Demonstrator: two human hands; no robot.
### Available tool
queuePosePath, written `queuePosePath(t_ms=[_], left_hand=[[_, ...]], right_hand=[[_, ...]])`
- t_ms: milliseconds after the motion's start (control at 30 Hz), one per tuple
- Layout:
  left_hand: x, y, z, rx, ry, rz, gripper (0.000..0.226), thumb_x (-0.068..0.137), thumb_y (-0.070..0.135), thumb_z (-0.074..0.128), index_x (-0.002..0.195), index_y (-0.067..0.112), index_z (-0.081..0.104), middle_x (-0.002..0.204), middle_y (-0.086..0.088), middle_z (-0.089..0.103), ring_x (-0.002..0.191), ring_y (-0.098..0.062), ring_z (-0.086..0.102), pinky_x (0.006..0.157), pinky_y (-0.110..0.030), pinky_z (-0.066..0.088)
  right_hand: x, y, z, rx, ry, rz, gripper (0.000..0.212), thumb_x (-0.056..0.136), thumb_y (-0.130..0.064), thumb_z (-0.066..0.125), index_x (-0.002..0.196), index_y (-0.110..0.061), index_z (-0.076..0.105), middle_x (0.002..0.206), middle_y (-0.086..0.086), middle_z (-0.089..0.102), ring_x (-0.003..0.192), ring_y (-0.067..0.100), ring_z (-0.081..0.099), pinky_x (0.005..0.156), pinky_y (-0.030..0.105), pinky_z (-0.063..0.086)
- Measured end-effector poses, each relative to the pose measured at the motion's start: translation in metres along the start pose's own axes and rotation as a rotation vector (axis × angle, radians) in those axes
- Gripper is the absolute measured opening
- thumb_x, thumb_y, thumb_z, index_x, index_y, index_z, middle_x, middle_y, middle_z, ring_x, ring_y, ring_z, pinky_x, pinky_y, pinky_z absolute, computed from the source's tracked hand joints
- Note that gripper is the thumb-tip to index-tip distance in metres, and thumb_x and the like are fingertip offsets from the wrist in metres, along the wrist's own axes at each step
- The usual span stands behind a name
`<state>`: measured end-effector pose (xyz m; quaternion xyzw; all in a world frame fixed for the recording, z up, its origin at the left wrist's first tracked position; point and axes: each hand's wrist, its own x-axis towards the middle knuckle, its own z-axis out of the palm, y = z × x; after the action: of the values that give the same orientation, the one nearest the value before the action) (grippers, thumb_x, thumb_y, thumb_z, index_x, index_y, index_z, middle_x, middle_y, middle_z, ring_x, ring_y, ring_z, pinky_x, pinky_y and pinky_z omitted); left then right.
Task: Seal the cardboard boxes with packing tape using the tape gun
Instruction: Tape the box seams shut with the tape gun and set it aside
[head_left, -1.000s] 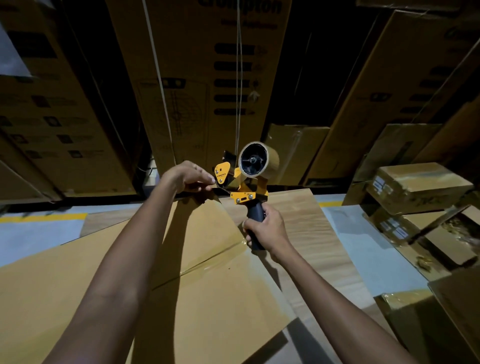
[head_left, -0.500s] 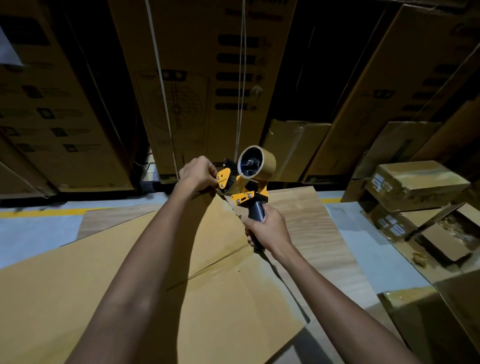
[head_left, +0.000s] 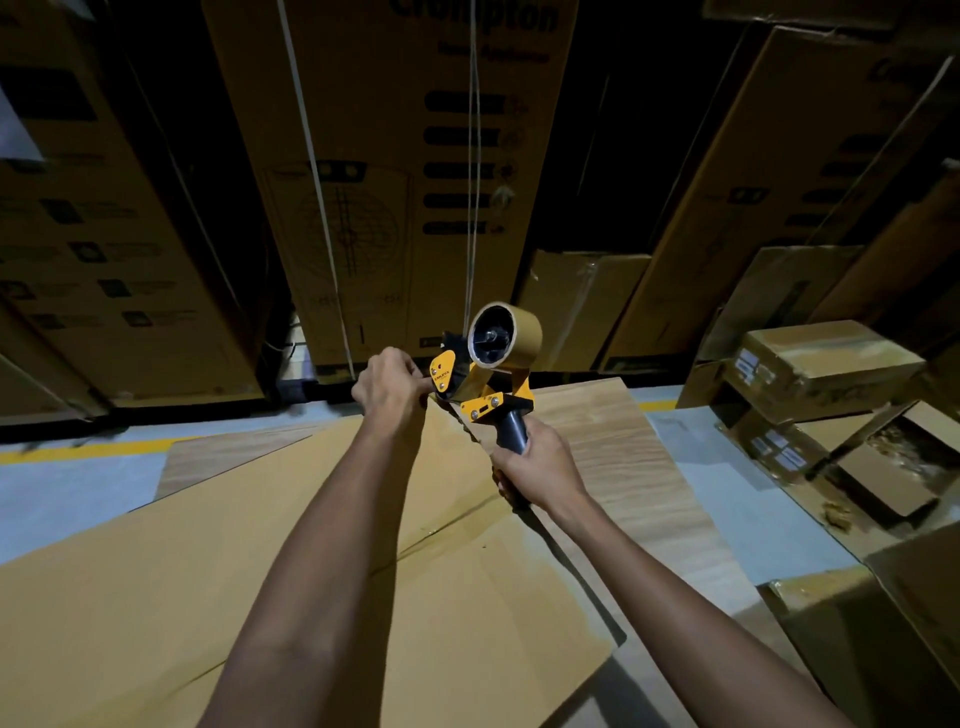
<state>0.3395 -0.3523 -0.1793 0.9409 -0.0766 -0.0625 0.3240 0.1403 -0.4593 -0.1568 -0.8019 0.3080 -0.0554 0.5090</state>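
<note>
A yellow and black tape gun (head_left: 485, 382) with a brown tape roll (head_left: 506, 336) is held up above a large flat cardboard box (head_left: 218, 561). My right hand (head_left: 537, 467) grips its dark handle. My left hand (head_left: 392, 384) is curled at the gun's front end and pinches there at the tape's loose end, which is mostly hidden by the fingers. A closed flap seam (head_left: 447, 525) runs across the box top below the gun.
A wood-grain board (head_left: 623, 467) lies under the box to the right. Tall printed cartons (head_left: 395, 171) stand along the back. Smaller taped and open cartons (head_left: 821, 374) crowd the right side. A yellow floor line (head_left: 78, 451) runs at left.
The tape gun and both hands have risen slightly. My left hand has closed in against the gun's front end.
</note>
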Motion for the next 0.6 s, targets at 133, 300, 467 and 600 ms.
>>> queuePosePath(t_ms=[133, 300, 467, 600], left_hand=[[-0.004, 0.003, 0.001, 0.073, 0.035, 0.013, 0.018, 0.088, 0.031, 0.077, 0.079, 0.019, 0.067, 0.085, -0.004, 0.070, 0.083, -0.024, 0.064, 0.064, -0.034, 0.036], [-0.013, 0.002, 0.003, 0.100, 0.095, 0.083, 0.030, 0.084, 0.045, 0.078, 0.080, 0.020, 0.063, 0.080, -0.002, 0.067, 0.083, -0.024, 0.061, 0.076, -0.038, 0.037], [-0.028, 0.000, 0.010, 0.311, 0.188, 0.260, 0.027, 0.090, 0.043, 0.072, 0.106, 0.022, 0.069, 0.123, -0.003, 0.063, 0.115, -0.029, 0.052, 0.089, -0.047, 0.041], [-0.035, -0.005, 0.014, 0.255, 0.145, 0.359, 0.052, 0.088, 0.035, 0.076, 0.136, 0.022, 0.060, 0.135, -0.005, 0.064, 0.135, -0.028, 0.041, 0.095, -0.046, 0.038]], right_hand=[[-0.006, 0.001, -0.005, -0.080, -0.013, 0.001, 0.014, 0.093, -0.019, 0.067, 0.100, -0.023, 0.056, 0.084, 0.011, 0.073, 0.066, 0.019, 0.071, 0.067, 0.051, 0.064], [-0.030, 0.014, -0.016, -0.213, 0.017, 0.009, 0.018, 0.096, -0.021, 0.067, 0.109, -0.023, 0.055, 0.087, -0.003, 0.064, 0.072, 0.011, 0.065, 0.059, 0.023, 0.056], [-0.026, 0.011, -0.011, -0.240, 0.039, 0.016, 0.021, 0.091, -0.028, 0.068, 0.108, -0.025, 0.057, 0.094, 0.000, 0.067, 0.086, 0.019, 0.067, 0.079, 0.044, 0.061], [-0.028, 0.012, -0.013, -0.144, 0.034, 0.058, 0.014, 0.092, -0.021, 0.065, 0.103, -0.022, 0.057, 0.080, 0.009, 0.073, 0.066, 0.023, 0.074, 0.061, 0.048, 0.064]])
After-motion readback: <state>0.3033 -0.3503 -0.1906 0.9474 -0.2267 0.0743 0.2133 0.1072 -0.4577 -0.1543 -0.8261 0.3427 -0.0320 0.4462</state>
